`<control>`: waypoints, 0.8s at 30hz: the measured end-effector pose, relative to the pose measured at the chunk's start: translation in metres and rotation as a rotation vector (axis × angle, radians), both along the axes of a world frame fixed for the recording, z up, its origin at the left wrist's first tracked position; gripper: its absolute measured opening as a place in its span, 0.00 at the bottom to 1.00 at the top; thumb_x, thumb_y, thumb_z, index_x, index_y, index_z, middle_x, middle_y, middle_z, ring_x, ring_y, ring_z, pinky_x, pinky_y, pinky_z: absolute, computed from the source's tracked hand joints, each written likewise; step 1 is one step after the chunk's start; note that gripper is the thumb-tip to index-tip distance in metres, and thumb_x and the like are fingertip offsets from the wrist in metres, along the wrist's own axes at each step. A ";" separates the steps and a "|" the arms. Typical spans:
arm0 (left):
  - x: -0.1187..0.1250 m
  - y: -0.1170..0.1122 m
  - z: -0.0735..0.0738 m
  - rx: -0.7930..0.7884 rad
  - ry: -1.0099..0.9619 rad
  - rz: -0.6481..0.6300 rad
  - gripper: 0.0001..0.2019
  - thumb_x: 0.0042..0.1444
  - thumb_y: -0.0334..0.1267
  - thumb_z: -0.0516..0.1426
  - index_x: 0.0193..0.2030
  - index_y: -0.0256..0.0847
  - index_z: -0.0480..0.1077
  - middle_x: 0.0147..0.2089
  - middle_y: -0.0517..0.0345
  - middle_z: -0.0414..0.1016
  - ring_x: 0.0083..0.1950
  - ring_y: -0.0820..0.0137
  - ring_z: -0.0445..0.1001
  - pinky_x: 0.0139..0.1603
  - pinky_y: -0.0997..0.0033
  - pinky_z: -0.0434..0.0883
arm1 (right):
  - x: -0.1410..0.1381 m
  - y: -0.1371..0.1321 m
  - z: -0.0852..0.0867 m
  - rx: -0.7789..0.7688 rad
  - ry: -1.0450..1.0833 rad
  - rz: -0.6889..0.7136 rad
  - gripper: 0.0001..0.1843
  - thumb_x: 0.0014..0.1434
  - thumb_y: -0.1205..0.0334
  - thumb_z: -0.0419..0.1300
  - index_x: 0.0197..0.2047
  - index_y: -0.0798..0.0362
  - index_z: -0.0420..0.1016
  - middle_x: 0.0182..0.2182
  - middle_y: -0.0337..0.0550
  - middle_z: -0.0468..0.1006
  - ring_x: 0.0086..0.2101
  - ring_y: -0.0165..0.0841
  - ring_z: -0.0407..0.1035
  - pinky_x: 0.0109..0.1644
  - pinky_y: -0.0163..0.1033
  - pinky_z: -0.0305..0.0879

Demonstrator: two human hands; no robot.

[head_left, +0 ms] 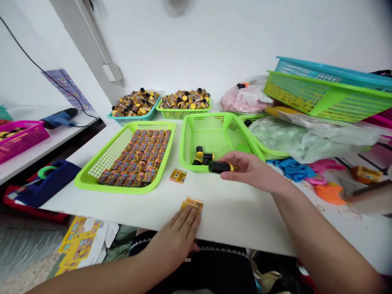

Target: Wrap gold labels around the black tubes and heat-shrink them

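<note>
My right hand [249,169] pinches a small black tube with a yellow end [221,166] at the front rim of a green basket [214,126], which holds a few more black and yellow tubes [202,156]. My left hand [176,241] lies near the table's front edge, fingers stretched flat onto a small yellow printed label [192,203]. Another yellow label [178,176] lies on the white table between the two green baskets. The left green basket [104,163] holds several rows of wrapped tubes [137,159].
At the back stand a teal basket [134,118] and a green basket [183,114], both heaped with tubes. Stacked baskets [324,94] and plastic bags [306,136] crowd the right. A blue tape dispenser [45,183] and pink basket [21,139] sit left. Printed sheets [79,243] lie below.
</note>
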State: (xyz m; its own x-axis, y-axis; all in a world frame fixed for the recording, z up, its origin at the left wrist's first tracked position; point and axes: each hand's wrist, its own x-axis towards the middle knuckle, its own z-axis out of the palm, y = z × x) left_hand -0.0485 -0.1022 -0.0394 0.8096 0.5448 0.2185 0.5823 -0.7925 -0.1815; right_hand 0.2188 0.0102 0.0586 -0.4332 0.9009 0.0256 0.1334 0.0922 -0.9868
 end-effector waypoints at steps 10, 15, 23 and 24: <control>-0.020 -0.025 0.022 -0.098 0.040 -0.060 0.22 0.62 0.23 0.47 0.62 0.29 0.67 0.61 0.46 0.73 0.60 0.64 0.75 0.58 0.68 0.76 | 0.008 0.004 -0.010 0.013 0.261 -0.234 0.22 0.43 0.59 0.76 0.43 0.48 0.80 0.40 0.41 0.81 0.37 0.31 0.76 0.39 0.36 0.74; -0.025 -0.007 0.047 -0.106 -0.179 -0.157 0.18 0.67 0.25 0.46 0.60 0.30 0.67 0.58 0.47 0.77 0.61 0.68 0.74 0.61 0.71 0.73 | 0.006 0.002 -0.007 -0.136 0.428 -0.167 0.21 0.52 0.59 0.70 0.50 0.44 0.78 0.37 0.38 0.81 0.39 0.34 0.77 0.46 0.44 0.75; -0.023 0.024 0.039 -0.170 -0.464 -0.081 0.17 0.69 0.28 0.46 0.55 0.37 0.73 0.48 0.49 0.79 0.52 0.69 0.78 0.54 0.72 0.77 | -0.003 -0.004 0.008 -0.143 0.553 -0.283 0.14 0.56 0.57 0.64 0.46 0.46 0.75 0.37 0.38 0.74 0.27 0.27 0.68 0.24 0.33 0.63; -0.022 0.027 0.038 -0.175 -0.495 -0.066 0.16 0.68 0.28 0.47 0.54 0.39 0.74 0.49 0.50 0.78 0.52 0.70 0.78 0.52 0.75 0.77 | -0.001 -0.008 0.012 -0.081 0.563 -0.260 0.14 0.57 0.56 0.63 0.46 0.45 0.75 0.38 0.38 0.74 0.26 0.27 0.67 0.23 0.33 0.62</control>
State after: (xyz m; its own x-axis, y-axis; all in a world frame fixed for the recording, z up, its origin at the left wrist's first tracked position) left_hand -0.0710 -0.0749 -0.0011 0.6668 0.5586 0.4933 0.5124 -0.8243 0.2408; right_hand 0.2176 0.0023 0.0711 -0.1398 0.9837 0.1131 -0.4013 0.0481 -0.9147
